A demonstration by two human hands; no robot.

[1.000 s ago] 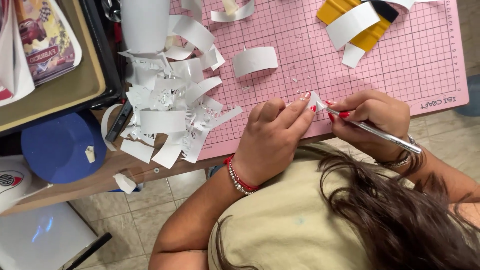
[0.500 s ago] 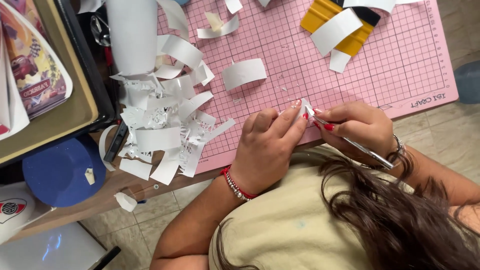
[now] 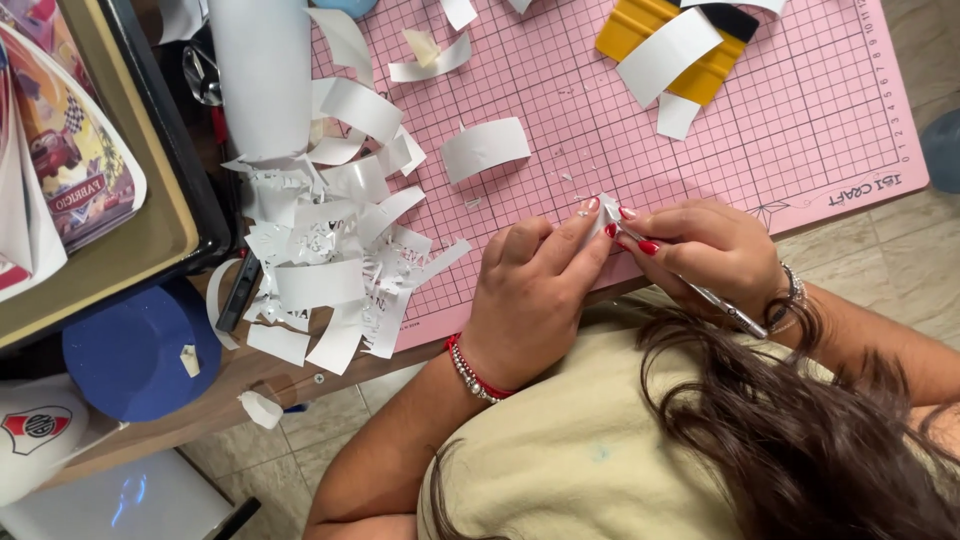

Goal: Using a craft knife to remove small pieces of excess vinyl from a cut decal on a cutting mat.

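Observation:
My left hand [image 3: 530,290], with a red and beaded bracelet at the wrist, pinches a small white vinyl scrap [image 3: 606,208] over the near edge of the pink cutting mat [image 3: 800,130]. My right hand [image 3: 705,250], nails painted red, grips a thin silver pick tool [image 3: 722,303] like a pen, with its tip against that scrap. The two hands touch at the fingertips. Long dark hair and a beige shirt fill the lower right.
A heap of cut white vinyl strips [image 3: 320,260] lies left of my hands, below a white roll [image 3: 262,70]. A curled white strip [image 3: 485,147] and a yellow squeegee [image 3: 650,30] lie on the mat. A blue lid [image 3: 130,350] and a dark tray [image 3: 150,210] are at left.
The view has shifted slightly. Both hands stay together at the mat's near edge, working the small scrap with the tool.

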